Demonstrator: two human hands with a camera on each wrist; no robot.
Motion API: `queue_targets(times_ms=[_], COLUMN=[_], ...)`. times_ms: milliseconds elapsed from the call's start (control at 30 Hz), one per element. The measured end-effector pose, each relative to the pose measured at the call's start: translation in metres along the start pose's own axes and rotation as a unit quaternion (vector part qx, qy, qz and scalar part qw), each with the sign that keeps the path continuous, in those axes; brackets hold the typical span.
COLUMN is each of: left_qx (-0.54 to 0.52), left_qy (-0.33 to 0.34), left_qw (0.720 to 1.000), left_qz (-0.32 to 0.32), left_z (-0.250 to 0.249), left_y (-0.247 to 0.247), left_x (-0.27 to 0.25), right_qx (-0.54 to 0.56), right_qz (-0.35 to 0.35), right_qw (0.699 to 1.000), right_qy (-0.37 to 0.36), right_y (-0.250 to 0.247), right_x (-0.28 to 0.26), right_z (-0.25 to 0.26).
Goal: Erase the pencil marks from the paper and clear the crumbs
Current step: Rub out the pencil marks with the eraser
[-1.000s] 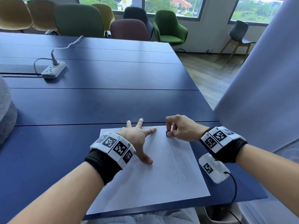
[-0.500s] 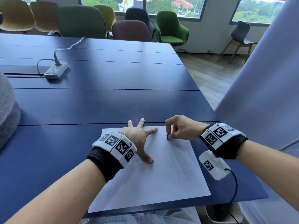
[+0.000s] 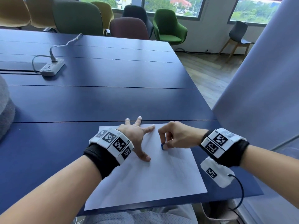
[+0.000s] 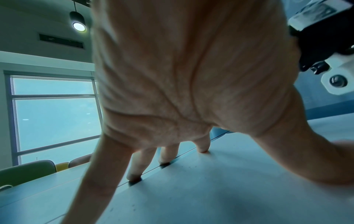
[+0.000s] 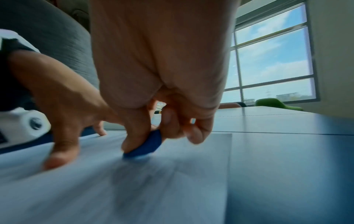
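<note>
Moved down the sheet: right hand, pinching the blue eraser, now nearer the person and pressed on the middle of the white paper, where a second ago it sat at the paper's far edge, just beside the left index fingertip. Widened: the gap between that fingertip and the eraser, which now lies closer to the left thumb. Blurred in the right wrist view: paper streaking under the eraser. Fainter than before in the head view: pencil marks below the eraser, smeared by the motion. Shifted slightly: camera framing, table and chairs.
</note>
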State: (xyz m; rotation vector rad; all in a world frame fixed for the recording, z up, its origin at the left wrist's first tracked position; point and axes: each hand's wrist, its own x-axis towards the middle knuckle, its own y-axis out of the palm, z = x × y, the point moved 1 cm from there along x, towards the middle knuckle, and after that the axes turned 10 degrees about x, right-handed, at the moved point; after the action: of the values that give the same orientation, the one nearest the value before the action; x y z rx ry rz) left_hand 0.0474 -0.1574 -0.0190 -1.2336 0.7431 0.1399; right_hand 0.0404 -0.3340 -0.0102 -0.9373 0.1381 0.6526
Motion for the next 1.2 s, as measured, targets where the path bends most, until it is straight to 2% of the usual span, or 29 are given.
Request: queue_targets(times_ms=[33,67,200,233,333,367,400,500,533,567,667,700,833,867,967,1000,1100,1133,1200], left_qx=[0.0,0.0,-0.001,0.0,0.001,-0.002,-0.005,-0.006,-0.005,-0.004,-0.007,-0.007,-0.007,-0.007,-0.008,-0.009,-0.01,-0.009,-0.005], left_qy=[0.0,0.0,0.002,0.003,0.004,0.004,0.004,0.004,0.004,0.004,0.002,0.002,0.003,0.003,0.002,0.003,0.004,0.004,-0.002], left_qw=[1.0,1.0,1.0,1.0,1.0,1.0,1.0,1.0,1.0,1.0,1.0,1.0,1.0,1.0,1.0,1.0,1.0,1.0,1.0], left_qz=[0.0,0.0,-0.006,-0.007,-0.006,-0.005,-0.003,-0.004,-0.004,-0.004,0.002,0.003,0.001,0.001,0.002,0.002,0.001,0.0,-0.002], left_z=[0.0,0.0,0.001,0.0,0.001,0.001,0.002,0.002,0.002,0.001,0.001,0.001,0.002,0.002,0.002,0.002,0.002,0.002,0.002], left_y=[0.0,0.0,0.001,0.001,0.0,0.001,0.001,0.002,0.002,0.002,0.002,0.002,0.001,0.001,0.001,0.001,0.001,0.002,0.002], left_x=[-0.001,-0.001,0.0,0.0,0.0,0.0,0.001,0.002,0.002,0.002,0.002,0.003,0.003,0.003,0.002,0.002,0.003,0.003,0.003], right_qx=[-0.015,-0.021,0.004,0.009,-0.011,-0.021,-0.026,-0.014,-0.006,-0.003,-0.02,-0.02,0.007,0.01,0.008,0.006,0.007,0.011,-0.001], right_qz=[0.026,0.022,-0.106,-0.1,0.019,0.036,0.02,-0.101,-0.11,-0.092,0.023,0.021,-0.095,-0.082,0.027,0.019,-0.079,-0.073,0.011], right_qw=[1.0,1.0,0.994,0.995,1.0,0.999,0.999,0.995,0.994,0.996,1.0,1.0,0.995,0.996,1.0,1.0,0.997,0.997,1.0], right_qy=[0.001,0.001,-0.005,-0.008,-0.008,-0.004,-0.003,-0.007,-0.008,-0.012,-0.004,0.001,-0.007,-0.013,0.002,0.007,-0.002,-0.004,-0.003], right_y=[-0.001,-0.004,-0.008,-0.006,0.001,-0.001,-0.003,-0.008,-0.006,-0.004,0.0,-0.002,-0.001,0.003,0.006,0.004,0.003,0.006,0.012], right_x=[0.0,0.003,0.016,0.014,0.003,0.003,0.006,0.016,0.014,0.012,0.004,0.005,0.009,0.006,-0.007,-0.006,-0.003,-0.006,-0.014], right_z=[0.004,0.007,0.006,0.004,0.006,0.008,0.008,0.005,0.004,0.002,0.007,0.007,0.003,0.002,0.004,0.003,0.001,0.001,0.004])
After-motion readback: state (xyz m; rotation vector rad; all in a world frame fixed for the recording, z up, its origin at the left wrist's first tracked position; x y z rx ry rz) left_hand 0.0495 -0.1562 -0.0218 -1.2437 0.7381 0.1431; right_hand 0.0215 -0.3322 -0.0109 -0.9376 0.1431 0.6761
